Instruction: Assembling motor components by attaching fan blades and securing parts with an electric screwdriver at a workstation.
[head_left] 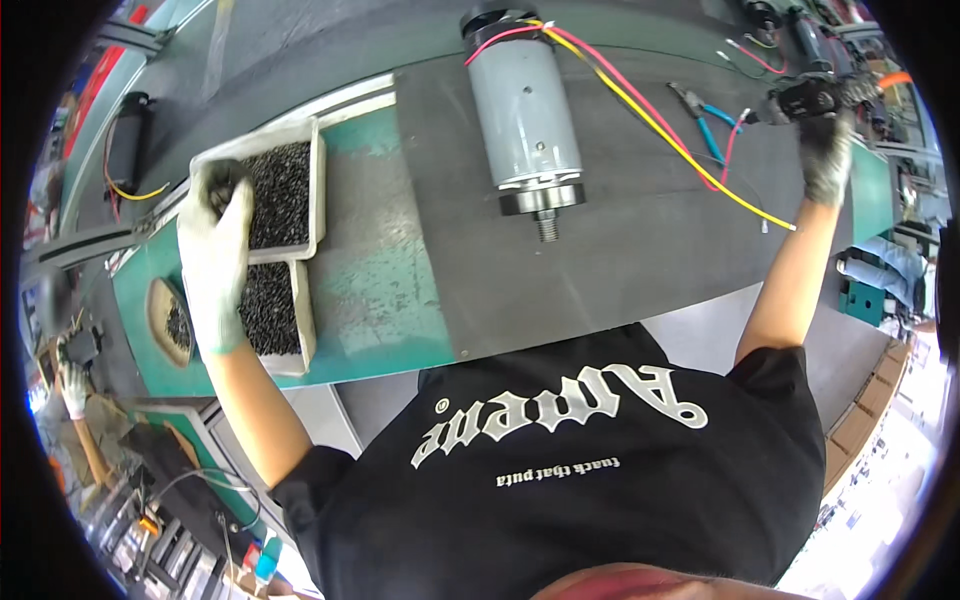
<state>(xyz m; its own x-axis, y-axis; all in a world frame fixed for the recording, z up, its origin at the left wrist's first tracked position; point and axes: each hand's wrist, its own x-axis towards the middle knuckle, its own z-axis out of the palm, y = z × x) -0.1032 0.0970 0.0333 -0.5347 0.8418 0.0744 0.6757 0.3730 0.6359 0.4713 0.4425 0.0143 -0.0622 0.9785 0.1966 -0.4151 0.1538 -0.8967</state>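
- Wide fisheye view down onto a bench, green at left, dark grey mat at centre.
- At left of the frame, left hand in a pale glove, reaching over the upper tray, a light-coloured rectangular box of small black pieces. Fingers curled inward; cannot tell whether clamped on any piece.
- At upper right, right hand in a greyish glove, well apart from the left, wrapped around a black power tool with an orange end toward the frame's edge.
- At upper centre, on the dark mat between both hands but touched by neither: large grey cylindrical motor, threaded shaft pointing toward the bottom of the frame. Red and yellow wires trailing from its top toward the right.
- Right of the motor, near the tool, blue-handled pliers.
- Just below the upper tray, lower tray with similar black contents; left of it, partly behind the forearm, oval dish with a few more.
- At upper left, black motor with coloured leads.
- At lower centre, black T-shirt with white lettering.
- At far left edge, gloved hand of another person.
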